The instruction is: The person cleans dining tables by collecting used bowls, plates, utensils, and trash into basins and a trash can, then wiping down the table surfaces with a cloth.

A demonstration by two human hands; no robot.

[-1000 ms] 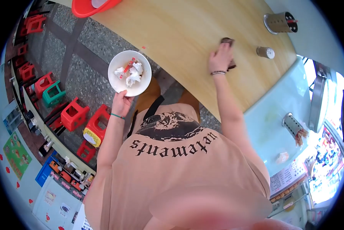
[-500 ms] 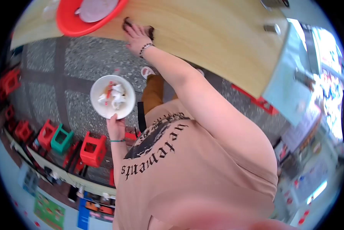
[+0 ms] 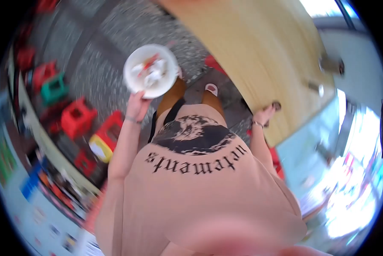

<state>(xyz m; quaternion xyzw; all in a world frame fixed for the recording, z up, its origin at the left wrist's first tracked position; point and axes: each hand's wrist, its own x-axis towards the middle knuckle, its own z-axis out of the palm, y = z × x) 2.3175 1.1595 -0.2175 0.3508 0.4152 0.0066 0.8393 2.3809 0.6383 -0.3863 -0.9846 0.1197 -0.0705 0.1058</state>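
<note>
My left hand [image 3: 137, 106] grips the near rim of a white bowl [image 3: 160, 88], held out over the floor. Crumpled white tissues [image 3: 155, 73] and a red piece [image 3: 150, 62] lie inside it, with some brownish residue. At the edge of the wooden table, my right hand [image 3: 264, 114], a beaded bracelet at its wrist, is closed around a dark brown cloth-like wad [image 3: 276, 106]. Only part of the wad shows past the fingers, and blur hides its exact kind.
The wooden table [image 3: 251, 55] runs along the right, bearing a small can-like container [image 3: 315, 87] and a dark cylindrical holder [image 3: 331, 65]. Red stools [image 3: 77, 118] and a green stool [image 3: 54, 89] stand at left. A pale blue-green surface [image 3: 304, 145] adjoins the table.
My view has turned rightward along the table, and the red basin has left it. The right hand has moved along to the table's near edge with the dark wad. The left hand still holds the bowl.
</note>
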